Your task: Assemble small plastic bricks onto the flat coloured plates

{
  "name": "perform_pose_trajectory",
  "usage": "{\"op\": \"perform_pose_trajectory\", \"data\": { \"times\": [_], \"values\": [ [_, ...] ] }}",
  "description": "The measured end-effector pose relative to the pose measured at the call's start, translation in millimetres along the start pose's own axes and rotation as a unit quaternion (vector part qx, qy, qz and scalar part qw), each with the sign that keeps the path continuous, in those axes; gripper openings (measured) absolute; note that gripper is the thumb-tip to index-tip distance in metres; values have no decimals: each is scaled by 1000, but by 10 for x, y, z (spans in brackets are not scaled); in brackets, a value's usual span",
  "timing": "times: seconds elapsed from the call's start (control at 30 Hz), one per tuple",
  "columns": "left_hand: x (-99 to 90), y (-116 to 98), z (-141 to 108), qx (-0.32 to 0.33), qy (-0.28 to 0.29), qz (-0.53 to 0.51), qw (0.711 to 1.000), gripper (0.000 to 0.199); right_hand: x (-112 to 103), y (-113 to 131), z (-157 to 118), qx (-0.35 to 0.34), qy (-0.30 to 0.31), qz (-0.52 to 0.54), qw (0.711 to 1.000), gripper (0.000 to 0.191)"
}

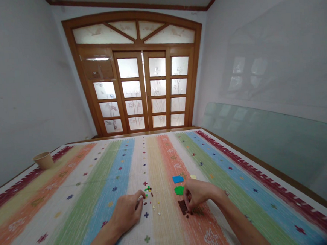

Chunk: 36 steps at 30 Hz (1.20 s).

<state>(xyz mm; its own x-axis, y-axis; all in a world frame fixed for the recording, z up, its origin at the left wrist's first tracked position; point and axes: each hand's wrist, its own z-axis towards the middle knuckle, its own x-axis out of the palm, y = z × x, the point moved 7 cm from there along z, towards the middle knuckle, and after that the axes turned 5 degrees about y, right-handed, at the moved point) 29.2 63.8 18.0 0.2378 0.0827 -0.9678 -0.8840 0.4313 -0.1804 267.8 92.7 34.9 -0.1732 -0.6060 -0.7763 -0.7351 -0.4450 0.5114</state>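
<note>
My left hand (130, 209) rests on the striped cloth with its fingers curled together. A whitish bit shows at its fingertips, too small to name. Right beside those fingertips lies a loose cluster of tiny toy building bricks (148, 189) in green, yellow, red and brown. My right hand (199, 192) points down in a pinch at the right edge of a brown studded patch (182, 207); whatever is between its fingers is hidden. Small brown bits (187, 216) lie just below it. A green piece (179, 190) and a blue piece (177, 179) lie flat beyond the brown one.
A pale yellow piece (193, 177) lies partly behind my right hand. Small white and yellow bits (159, 213) are scattered between the hands. A paper cup (43, 161) stands at the table's far left. A glass board (269, 133) leans along the right wall.
</note>
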Motion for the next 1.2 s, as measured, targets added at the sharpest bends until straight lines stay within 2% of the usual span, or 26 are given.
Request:
{"op": "perform_pose_trajectory", "data": {
  "times": [0.67,0.83,1.2],
  "values": [
    [23,34,9,-12,7,-15,1000,29,5,-27,36,10,-12,-12,1000,14],
    [41,64,4,-27,7,-5,1000,27,-44,-9,50,19,-56,5,998,13],
    [-10,87,17,-68,2,8,998,24,-107,201,121,-23,-174,-33,984,12]
  ]
}}
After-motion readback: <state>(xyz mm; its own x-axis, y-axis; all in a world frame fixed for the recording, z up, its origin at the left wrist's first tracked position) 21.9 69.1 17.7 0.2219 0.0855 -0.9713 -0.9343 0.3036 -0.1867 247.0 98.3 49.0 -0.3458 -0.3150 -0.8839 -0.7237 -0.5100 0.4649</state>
